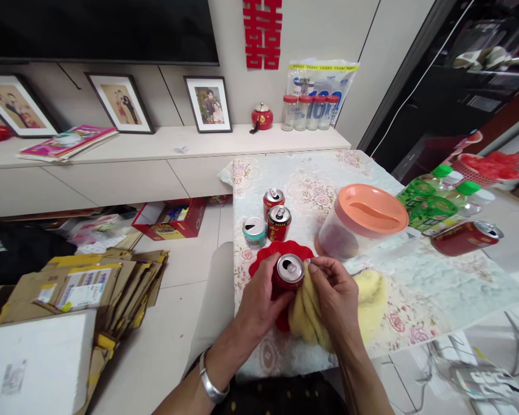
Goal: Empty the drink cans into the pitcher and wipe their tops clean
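A red drink can (289, 272) with an opened top is held in my left hand (263, 294), whose fingers wrap its side. My right hand (335, 288) pinches a yellow cloth (310, 314) close against the can. Part of the cloth spreads on the table to the right. Under the can lies a red scalloped dish (259, 260), partly covered by my hands. Behind it stand two red cans, the nearer one (279, 225) and the farther one (273, 199), beside a short teal can (255, 231). All three have opened tops.
A clear canister (335, 239) with an orange lid (372, 207) stands right of the dish on the flowered tablecloth (320, 187). Farther right are a red can lying on its side (467, 237) and green-capped bottles (432, 184). Flattened cardboard (125, 288) lies on the floor at left.
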`<state>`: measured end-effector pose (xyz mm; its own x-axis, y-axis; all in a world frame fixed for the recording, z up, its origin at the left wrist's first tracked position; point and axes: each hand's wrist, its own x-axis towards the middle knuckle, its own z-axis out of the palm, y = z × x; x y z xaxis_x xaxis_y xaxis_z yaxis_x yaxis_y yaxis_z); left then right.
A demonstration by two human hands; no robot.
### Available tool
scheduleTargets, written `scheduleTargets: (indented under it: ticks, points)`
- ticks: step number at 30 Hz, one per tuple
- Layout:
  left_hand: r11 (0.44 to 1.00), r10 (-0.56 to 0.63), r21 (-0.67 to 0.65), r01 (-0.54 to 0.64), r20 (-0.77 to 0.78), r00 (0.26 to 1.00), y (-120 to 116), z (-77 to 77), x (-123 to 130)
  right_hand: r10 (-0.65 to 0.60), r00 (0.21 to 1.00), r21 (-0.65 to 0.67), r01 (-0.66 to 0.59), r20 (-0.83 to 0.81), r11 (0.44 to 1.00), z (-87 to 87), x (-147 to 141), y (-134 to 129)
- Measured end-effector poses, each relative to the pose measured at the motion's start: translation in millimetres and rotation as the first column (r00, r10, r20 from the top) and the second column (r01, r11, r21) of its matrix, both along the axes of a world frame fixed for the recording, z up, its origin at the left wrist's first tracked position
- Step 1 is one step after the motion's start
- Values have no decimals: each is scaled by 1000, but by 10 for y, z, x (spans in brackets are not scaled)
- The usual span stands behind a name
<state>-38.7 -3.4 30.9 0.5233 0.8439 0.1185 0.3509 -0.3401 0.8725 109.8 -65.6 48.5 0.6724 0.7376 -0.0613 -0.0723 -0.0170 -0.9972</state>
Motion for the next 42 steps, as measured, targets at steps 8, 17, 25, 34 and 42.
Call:
scheduleTargets:
  ticks: [8, 17, 25, 34, 42]
  points:
    - [996, -83, 44, 81, 34, 996, 18, -5, -39, 93, 966, -96, -72, 239, 993, -259, 106, 238]
    - [998, -21, 52, 20, 7, 1000, -7, -26, -40, 309, 849, -331, -170, 430, 928, -369, 140, 241]
    - [986, -12, 164, 10, 12, 1000, -4, -60, -8, 304, 841, -296, -181, 448, 938, -363, 123, 179]
    - [997, 34, 70, -37, 42, 999, 29, -53, 30, 42, 973, -40, -34, 228, 999, -114, -30, -69]
    - [998, 66, -8, -65, 35, 997, 10, -147, 58, 127, 850, -205, -22, 512, 978, -407, 64, 157]
